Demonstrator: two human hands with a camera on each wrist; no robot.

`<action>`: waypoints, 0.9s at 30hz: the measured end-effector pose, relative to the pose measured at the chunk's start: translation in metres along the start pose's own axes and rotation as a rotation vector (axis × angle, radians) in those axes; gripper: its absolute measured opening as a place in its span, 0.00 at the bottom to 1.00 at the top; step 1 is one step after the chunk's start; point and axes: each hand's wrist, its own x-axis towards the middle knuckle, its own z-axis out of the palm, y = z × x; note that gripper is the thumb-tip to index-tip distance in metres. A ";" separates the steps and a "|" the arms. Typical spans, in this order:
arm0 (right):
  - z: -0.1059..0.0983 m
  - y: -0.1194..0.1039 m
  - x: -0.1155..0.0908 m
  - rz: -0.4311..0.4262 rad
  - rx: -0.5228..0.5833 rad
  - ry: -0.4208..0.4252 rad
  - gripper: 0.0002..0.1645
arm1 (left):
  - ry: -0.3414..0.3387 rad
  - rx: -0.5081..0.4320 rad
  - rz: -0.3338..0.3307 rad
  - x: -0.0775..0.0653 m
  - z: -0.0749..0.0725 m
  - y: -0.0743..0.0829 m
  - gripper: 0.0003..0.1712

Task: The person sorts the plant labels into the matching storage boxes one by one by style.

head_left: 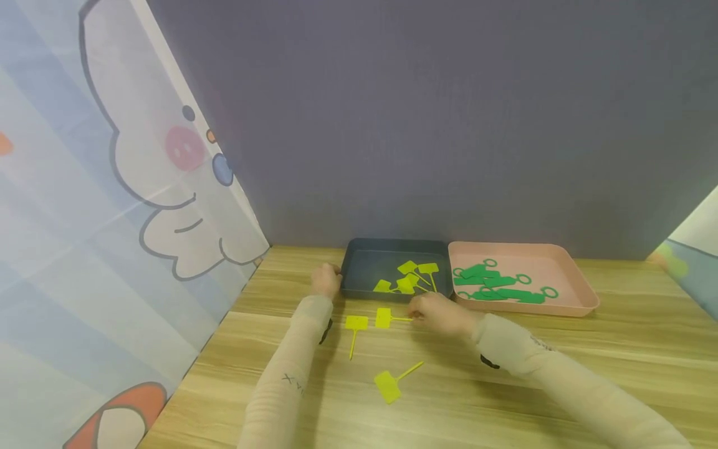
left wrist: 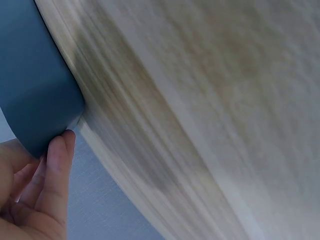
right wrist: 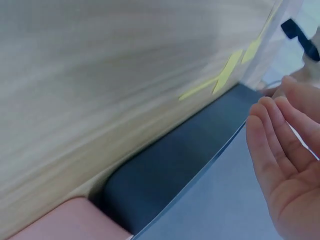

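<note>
My left hand (head_left: pixel 326 280) pinches the left edge of a dark blue-grey tray (left wrist: pixel 40 75), thumb and fingers at its corner in the left wrist view. Several yellow plant labels (head_left: pixel 428 269) lie inside that tray. Just in front of it, my right hand (head_left: pixel 443 313) is over the table, its fingertips beside the stem of a yellow plant label (head_left: pixel 384 318). The right wrist view shows those fingers (right wrist: pixel 257 135) loosely bent with nothing visible between them. Two more plant labels lie nearby, one to the left (head_left: pixel 356 323) and one nearer the front (head_left: pixel 387 386).
A pink tray (head_left: pixel 552 268) stands against the dark tray's right side, holding several green tags with ring ends (head_left: pixel 499 281). Behind both trays rises a grey panel (head_left: pixel 426 125). A printed cloth (head_left: pixel 112 249) borders the wooden table (head_left: pixel 505 399) on the left.
</note>
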 end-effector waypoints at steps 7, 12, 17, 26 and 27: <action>0.004 -0.013 -0.008 -0.120 -0.002 -0.034 0.07 | 0.023 0.004 0.020 -0.001 0.000 0.000 0.10; 0.013 -0.017 -0.013 -0.127 0.012 -0.082 0.05 | 0.034 0.006 0.017 -0.001 0.001 0.000 0.10; 0.023 -0.020 -0.015 -0.119 0.002 -0.107 0.06 | 0.035 -0.001 0.008 0.000 0.001 0.000 0.10; 0.035 -0.023 -0.017 -0.110 -0.108 -0.157 0.08 | 0.030 -0.001 0.016 -0.002 -0.001 0.001 0.10; 0.036 -0.024 -0.017 -0.113 -0.113 -0.160 0.07 | 0.032 0.000 0.019 -0.002 0.000 0.001 0.11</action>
